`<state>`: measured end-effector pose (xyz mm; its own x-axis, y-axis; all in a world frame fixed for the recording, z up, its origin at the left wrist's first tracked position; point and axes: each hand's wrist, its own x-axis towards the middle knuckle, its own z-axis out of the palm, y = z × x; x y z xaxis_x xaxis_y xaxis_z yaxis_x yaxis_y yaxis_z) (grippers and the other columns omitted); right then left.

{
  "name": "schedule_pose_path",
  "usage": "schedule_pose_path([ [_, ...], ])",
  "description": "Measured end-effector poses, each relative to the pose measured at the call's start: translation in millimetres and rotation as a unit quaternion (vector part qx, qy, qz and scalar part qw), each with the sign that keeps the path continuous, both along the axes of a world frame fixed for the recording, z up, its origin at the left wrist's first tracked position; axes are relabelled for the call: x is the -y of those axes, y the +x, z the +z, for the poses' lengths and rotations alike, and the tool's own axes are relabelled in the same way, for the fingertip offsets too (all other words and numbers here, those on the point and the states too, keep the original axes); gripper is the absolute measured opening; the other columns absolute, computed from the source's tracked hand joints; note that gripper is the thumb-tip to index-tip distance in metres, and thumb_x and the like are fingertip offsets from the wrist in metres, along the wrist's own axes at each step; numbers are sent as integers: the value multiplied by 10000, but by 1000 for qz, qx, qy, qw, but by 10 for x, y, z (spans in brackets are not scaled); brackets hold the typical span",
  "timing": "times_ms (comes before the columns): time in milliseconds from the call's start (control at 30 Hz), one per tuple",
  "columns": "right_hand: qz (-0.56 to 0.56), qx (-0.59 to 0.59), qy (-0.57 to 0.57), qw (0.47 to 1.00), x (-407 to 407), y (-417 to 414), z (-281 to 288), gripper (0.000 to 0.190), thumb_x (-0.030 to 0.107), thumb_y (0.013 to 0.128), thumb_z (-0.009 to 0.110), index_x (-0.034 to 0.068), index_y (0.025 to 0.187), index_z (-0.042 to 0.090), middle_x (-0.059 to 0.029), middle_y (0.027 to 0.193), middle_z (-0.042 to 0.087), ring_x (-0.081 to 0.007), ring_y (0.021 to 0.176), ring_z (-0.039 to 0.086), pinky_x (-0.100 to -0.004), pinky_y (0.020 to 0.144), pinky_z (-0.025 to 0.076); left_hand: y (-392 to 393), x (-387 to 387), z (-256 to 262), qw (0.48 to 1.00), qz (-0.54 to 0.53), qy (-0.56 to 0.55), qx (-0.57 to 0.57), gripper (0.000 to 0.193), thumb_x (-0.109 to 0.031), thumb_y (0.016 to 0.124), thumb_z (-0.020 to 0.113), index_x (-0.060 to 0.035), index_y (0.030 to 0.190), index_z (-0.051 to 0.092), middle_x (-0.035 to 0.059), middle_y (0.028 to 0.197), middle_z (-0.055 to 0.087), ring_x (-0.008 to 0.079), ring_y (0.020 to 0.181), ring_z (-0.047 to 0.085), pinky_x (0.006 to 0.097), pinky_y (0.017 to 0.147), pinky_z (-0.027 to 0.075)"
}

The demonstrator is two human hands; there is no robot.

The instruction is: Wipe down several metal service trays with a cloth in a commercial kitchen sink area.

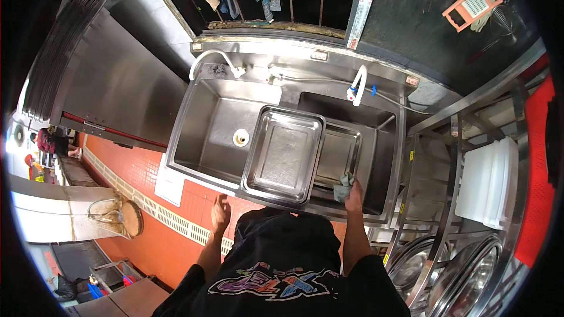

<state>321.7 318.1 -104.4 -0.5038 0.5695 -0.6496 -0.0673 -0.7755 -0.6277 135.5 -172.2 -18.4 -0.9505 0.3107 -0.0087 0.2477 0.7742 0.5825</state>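
Note:
My right hand (354,197) is closed on a crumpled grey-green cloth (342,189) over the right basin of a steel double sink. A rectangular steel tray (286,154) lies across the divider between the basins. Another steel tray (337,147) sits lower, inside the right basin (384,163), partly covered by the first. My left hand (220,213) hangs in front of the sink's near edge, its fingers slightly curled and apart, with nothing in it. The left basin (220,127) shows its bottom and a white drain (241,138).
White curved faucets (362,86) stand at the sink's back, with a steel scourer (216,69) at the back left. A steel rack at right bears white plastic tubs (484,182) and round metal basins (467,273). A steel cabinet (128,83) flanks the left. A person (48,141) is far left.

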Motion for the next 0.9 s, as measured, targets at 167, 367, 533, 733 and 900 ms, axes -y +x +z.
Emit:
schedule_pose_path([
  [167,-40,2,53,998,175,-429,764,288,351,1008,606,107,1143,677,-13,1051,670,-156,947,648,-329,853,510,-582,-1022,293,990,-92,85,65,296,-34,892,536,-52,1172,631,204,1154,652,433,1032,622,493,908,504],
  [367,186,10,263,947,890,-1163,1607,274,208,925,726,56,1148,678,-34,1092,674,-149,1024,610,-313,927,458,-751,-1527,-411,958,-283,-23,47,580,-174,858,705,-38,1380,491,177,1451,476,389,1317,454,474,1078,431],
  [533,294,97,583,751,1117,-1178,1434,214,150,908,703,29,1084,692,-121,1102,697,-260,1018,664,-378,929,479,-735,-1676,-470,944,-304,-125,36,925,-337,777,820,-35,1506,339,213,1535,302,413,1384,349,512,1109,397],
  [733,354,181,508,764,1389,-1120,1307,240,106,872,686,28,1099,673,-158,1102,686,-331,1018,651,-420,937,476,-950,-1747,-556,925,-348,-145,49,1121,-445,677,883,-31,1538,296,223,1590,234,436,1446,266,525,1178,303],
  [900,436,207,659,578,1765,-1275,1055,493,81,825,677,84,1312,600,-213,1365,538,-405,1276,493,-481,1071,408,-1069,-1777,-657,922,-372,-110,9,1234,-555,632,870,-42,1569,251,229,1645,136,442,1516,134,520,1246,147],
])
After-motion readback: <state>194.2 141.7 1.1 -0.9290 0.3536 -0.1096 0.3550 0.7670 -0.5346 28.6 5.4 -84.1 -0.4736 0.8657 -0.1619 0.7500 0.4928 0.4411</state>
